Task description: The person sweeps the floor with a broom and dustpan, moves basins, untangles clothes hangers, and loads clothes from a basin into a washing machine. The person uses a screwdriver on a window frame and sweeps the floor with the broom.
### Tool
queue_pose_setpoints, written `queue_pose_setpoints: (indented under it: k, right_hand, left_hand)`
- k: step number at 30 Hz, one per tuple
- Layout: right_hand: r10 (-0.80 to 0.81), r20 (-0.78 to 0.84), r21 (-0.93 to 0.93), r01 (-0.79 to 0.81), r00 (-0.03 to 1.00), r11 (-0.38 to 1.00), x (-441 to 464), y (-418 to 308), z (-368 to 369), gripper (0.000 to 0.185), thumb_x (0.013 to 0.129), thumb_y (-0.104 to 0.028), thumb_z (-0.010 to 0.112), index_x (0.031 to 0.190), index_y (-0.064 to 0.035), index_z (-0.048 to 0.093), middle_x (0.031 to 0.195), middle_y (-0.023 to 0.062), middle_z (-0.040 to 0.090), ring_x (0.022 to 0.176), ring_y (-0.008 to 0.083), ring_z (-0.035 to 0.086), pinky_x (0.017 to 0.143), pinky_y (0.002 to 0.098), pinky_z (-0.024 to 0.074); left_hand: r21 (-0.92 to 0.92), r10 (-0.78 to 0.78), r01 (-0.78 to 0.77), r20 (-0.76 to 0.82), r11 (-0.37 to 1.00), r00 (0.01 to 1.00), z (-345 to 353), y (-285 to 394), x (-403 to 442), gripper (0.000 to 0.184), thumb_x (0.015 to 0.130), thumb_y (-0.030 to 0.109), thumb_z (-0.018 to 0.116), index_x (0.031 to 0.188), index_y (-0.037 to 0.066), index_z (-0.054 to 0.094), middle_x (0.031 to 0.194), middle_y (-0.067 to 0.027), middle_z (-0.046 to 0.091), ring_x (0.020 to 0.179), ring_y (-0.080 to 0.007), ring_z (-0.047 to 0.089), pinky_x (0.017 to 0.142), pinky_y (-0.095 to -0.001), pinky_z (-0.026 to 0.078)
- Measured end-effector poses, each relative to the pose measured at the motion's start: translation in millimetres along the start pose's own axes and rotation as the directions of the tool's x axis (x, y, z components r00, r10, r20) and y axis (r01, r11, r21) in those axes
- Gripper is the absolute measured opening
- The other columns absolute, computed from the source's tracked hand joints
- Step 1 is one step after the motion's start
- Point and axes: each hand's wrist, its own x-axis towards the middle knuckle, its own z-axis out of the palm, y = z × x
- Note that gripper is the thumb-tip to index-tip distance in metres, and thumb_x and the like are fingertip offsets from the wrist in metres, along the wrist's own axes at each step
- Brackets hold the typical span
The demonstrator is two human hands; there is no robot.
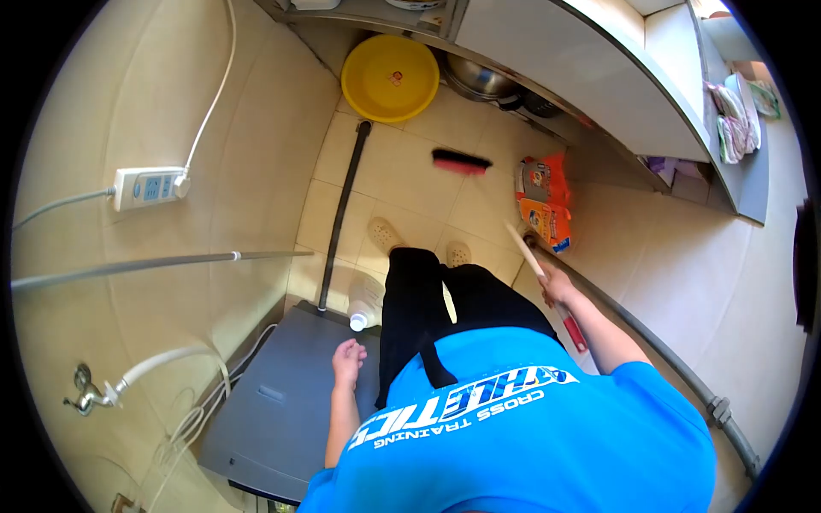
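Observation:
My right hand (556, 284) is wrapped around the pale handle of a broom (528, 254), whose red grip end points back toward my body. Out on the tiles lies the broom head (462, 162), pinkish red with dark bristles; the stretch of handle beside it is hard to make out. My left hand (348, 359) hangs over a grey box-like appliance (274, 393), its fingers loosely curled with nothing visible in them. Just beyond those fingers stands a clear plastic bottle (363, 301) with a white cap.
A yellow basin (389, 79) leans at the far end beside a metal bowl (479, 79) under the counter. Orange packages (546, 201) sit at the right wall. A dark pipe (344, 214) crosses the floor on the left; a grey pipe (658, 349) runs along the right wall.

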Motion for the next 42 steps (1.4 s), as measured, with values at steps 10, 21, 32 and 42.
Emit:
queue_pose_setpoints:
  k: [10,21,32,42]
  right_hand:
    - [-0.352,-0.036,0.047,0.354,0.935,0.934,47,-23,-67,0.039,0.086,-0.012,0.043,0.125,-0.0116,0.04,0.058,0.0082,0.051,0.033,0.0156,0.045,0.031,0.03,0.0377]
    - [0.011,0.145,-0.197,0.018,0.989,0.98,-21,19,-42,0.04,0.088,-0.013,0.042,0.127,-0.0209,0.039,0.056,0.0027,0.04,0.04,0.0106,0.036,0.036,0.0272,0.0325]
    - [-0.339,0.22,-0.451,0.403,0.915,0.796,-7,-78,48,0.039,0.086,-0.015,0.043,0.126,-0.0162,0.041,0.055,0.0068,0.048,0.039,0.0149,0.042,0.039,0.0297,0.0373]
    - [-0.373,0.345,-0.717,0.498,0.861,0.488,-31,-3,68,0.043,0.083,-0.015,0.048,0.125,-0.0134,0.04,0.082,0.019,0.06,0.065,0.031,0.059,0.057,0.0373,0.0479]
  left_hand:
    - [-0.102,0.188,-0.19,-0.027,0.976,0.982,61,-12,-63,0.027,0.086,0.015,0.051,0.111,0.004,0.049,0.091,-0.0055,0.061,0.077,-0.0095,0.057,0.06,-0.0205,0.041]
    - [-0.203,0.001,-0.04,-0.188,0.978,0.982,51,-75,-102,0.027,0.085,0.014,0.052,0.109,0.004,0.05,0.087,-0.007,0.062,0.074,-0.0109,0.058,0.059,-0.0209,0.041]
    - [-0.144,0.217,-0.238,-0.145,0.961,0.965,46,-118,-81,0.03,0.083,0.013,0.053,0.109,-0.001,0.049,0.086,-0.0124,0.062,0.076,-0.0158,0.059,0.072,-0.0264,0.046]
    - [-0.239,0.154,-0.199,-0.195,0.95,0.969,3,-207,-95,0.031,0.083,0.014,0.053,0.112,0.004,0.049,0.093,-0.0067,0.061,0.08,-0.0119,0.058,0.063,-0.0222,0.042]
